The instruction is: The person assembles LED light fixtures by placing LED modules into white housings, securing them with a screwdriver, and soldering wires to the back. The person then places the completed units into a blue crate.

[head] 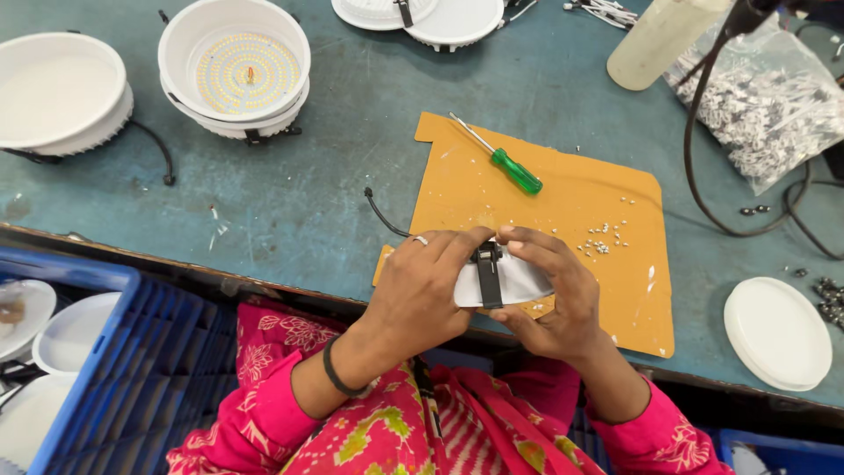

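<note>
At the counter's near edge, largest first:
Counter (352, 176): teal, worn.
Mat (571, 202): orange card, reaching the near edge.
Lamp housing (519, 283): white, round, held over the mat's near edge.
Left hand (422, 286): grasping the housing's left side.
Right hand (554, 290): grasping its right side.
Screwdriver (514, 169): green-handled, on the mat's far part (untouched).
Clip (488, 268): black, across the housing, thumbs touching its top.

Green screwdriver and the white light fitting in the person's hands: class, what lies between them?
Head view: only bare orange mat separates the green screwdriver from the white light fitting; the small screws lie off to the side.
</note>
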